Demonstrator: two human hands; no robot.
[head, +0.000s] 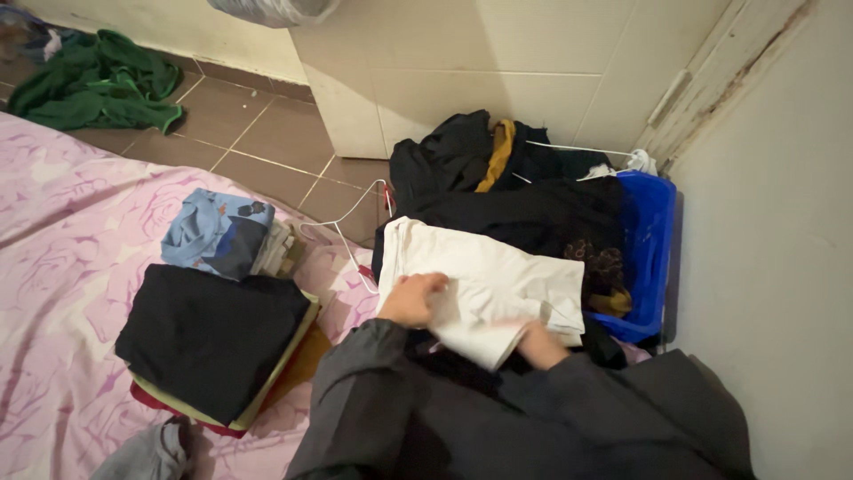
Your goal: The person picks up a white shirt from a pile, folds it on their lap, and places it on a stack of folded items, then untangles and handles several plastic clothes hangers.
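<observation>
Two hands work a white cloth [489, 289] atop the dark clothes heaped in the blue basket [649, 249]. Left hand [414, 299] presses curled on its near edge; right hand [539, 344] grips the lower corner, partly hidden under the fold. Folding looks midway; next needs a clean crease. At nine o'clock, a folded stack [213, 342] on the pink sheet [62, 267].
</observation>
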